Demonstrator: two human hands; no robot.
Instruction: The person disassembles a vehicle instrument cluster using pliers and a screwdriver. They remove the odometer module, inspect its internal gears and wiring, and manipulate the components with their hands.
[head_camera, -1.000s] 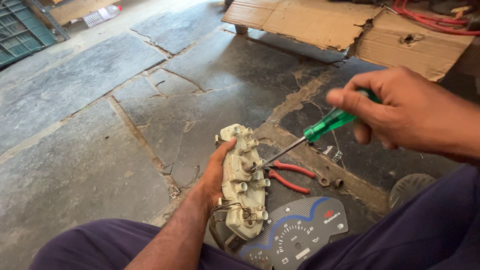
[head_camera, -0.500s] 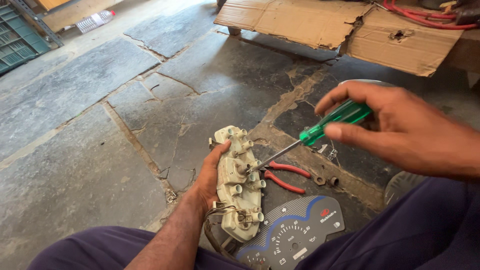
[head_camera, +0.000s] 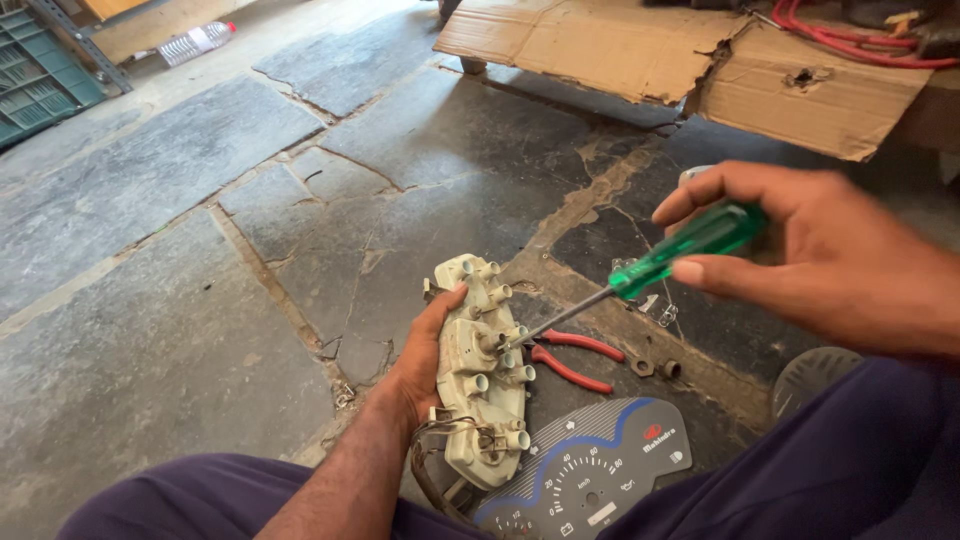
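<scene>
Torn brown cardboard sheets (head_camera: 690, 60) flat at top, spread over floor edge, hole in right piece. Clear plastic bottle (head_camera: 196, 41) w/ red cap lying top left, next to green crate (head_camera: 35, 75). Blue-grey gauge faceplate (head_camera: 590, 470) w/ white dial marks and small red emblem lying bottom centre, just beside cream housing.

Left hand (head_camera: 425, 365) wrapped round left edge of cream instrument-cluster housing (head_camera: 480, 385), holding it upright-ish on dark stone floor (head_camera: 200, 300) between knees; sockets facing right. Right hand (head_camera: 810, 255) pinching green-handled screwdriver (head_camera: 640, 275), thumb and fingers closed on handle; metal tip in among sockets mid-housing.

Red-handled pliers (head_camera: 570, 360) on floor just behind housing, under screwdriver shaft. Small nut and ring (head_camera: 655, 368) near pliers. Red cables (head_camera: 850, 40) top right on cardboard. Wire loop hanging at housing bottom. Purple trouser legs (head_camera: 800, 470) framing both sides.
</scene>
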